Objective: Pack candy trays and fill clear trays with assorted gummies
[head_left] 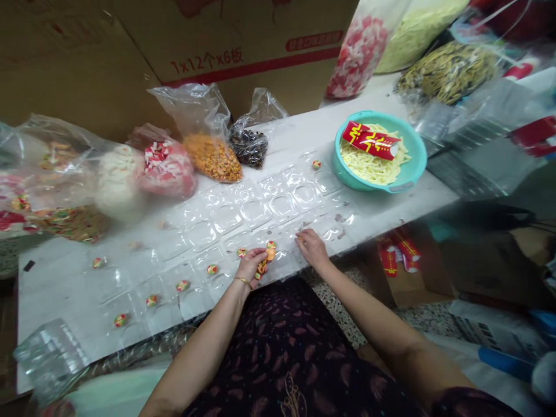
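Note:
My left hand (252,267) is closed around several small round pizza-like pieces (262,266), colourful on one side and orange on the other. It hovers over clear plastic trays (204,236) laid in rows along the white table. My right hand (311,248) is pinched just above the trays, to the right of the left hand. At its fingertips is a tiny yellowish bit, too small to name. Single round pieces like those in my left hand lie in the front-row compartments, among them one piece (212,269) left of my left hand. Another piece (317,165) sits near the bowl.
A turquoise bowl (414,153) holds pale strips and red fries-style cartons (370,141). Bags of small pieces line the back, including an orange-filled bag (215,156) and a pink-and-white bag (168,168). Stacked clear trays (473,165) stand at the right. A large cardboard box (260,40) rises behind.

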{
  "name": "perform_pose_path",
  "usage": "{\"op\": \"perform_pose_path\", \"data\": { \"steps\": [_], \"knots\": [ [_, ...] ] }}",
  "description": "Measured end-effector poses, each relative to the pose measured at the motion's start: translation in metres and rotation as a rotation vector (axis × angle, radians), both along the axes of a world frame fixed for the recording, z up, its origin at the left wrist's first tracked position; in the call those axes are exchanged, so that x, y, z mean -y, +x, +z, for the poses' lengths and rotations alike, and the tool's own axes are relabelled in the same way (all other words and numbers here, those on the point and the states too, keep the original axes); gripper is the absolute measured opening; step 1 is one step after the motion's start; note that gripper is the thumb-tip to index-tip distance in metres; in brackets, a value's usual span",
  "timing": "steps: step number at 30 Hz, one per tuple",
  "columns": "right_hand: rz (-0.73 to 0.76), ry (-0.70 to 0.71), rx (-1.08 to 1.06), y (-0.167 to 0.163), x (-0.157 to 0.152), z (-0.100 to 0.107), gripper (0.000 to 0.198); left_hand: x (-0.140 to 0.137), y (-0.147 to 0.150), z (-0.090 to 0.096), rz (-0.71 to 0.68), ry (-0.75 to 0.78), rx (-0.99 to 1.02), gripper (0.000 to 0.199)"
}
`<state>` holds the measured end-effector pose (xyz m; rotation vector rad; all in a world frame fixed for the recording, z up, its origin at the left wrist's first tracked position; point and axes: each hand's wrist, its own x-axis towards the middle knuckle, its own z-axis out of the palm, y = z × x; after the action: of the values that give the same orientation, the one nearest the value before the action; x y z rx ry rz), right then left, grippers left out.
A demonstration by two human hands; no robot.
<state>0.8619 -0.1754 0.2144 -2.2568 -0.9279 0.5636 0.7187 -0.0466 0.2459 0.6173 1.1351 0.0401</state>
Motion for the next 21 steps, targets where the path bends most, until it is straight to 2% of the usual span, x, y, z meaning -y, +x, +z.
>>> {"op": "perform_pose_path", "data": {
  "steps": [3, 5, 7, 9, 12, 14, 16, 19, 21],
  "knots": [
    [-0.129, 0.211, -0.544, -0.027, -0.019, 0.009, 0.025, 0.006, 0.01, 0.002, -0.03, 0.006, 0.037, 0.024],
    [-0.218, 0.266, -0.71, -0.033, -0.021, 0.008, 0.027, 0.008, 0.012, 0.003, -0.028, -0.032, 0.064, 0.024],
    [-0.333, 0.29, -0.683, -0.019, -0.01, 0.003, 0.029, 0.007, 0.01, 0.002, -0.005, -0.118, 0.042, 0.017],
    [-0.46, 0.279, -0.571, 0.009, 0.012, -0.004, 0.029, 0.002, 0.003, 0.001, 0.033, -0.233, 0.001, 0.008],
    [-0.622, 0.128, -0.251, 0.057, 0.043, -0.013, 0.023, -0.004, -0.007, -0.002, 0.072, -0.348, 0.028, 0.008],
    [-0.575, -0.008, 0.004, 0.078, 0.054, -0.018, 0.019, -0.005, -0.011, -0.002, 0.072, -0.358, 0.071, 0.016],
    [-0.396, -0.104, 0.199, 0.085, 0.056, -0.022, 0.016, -0.005, -0.012, 0.0, 0.06, -0.352, 0.103, 0.022],
    [-0.089, -0.196, 0.363, 0.081, 0.053, -0.026, 0.021, -0.004, -0.007, 0.004, 0.039, -0.329, 0.137, 0.024],
    [-0.004, -0.242, 0.403, 0.077, 0.053, -0.029, 0.022, -0.004, -0.004, 0.006, 0.027, -0.305, 0.148, 0.024]
  ]
}}
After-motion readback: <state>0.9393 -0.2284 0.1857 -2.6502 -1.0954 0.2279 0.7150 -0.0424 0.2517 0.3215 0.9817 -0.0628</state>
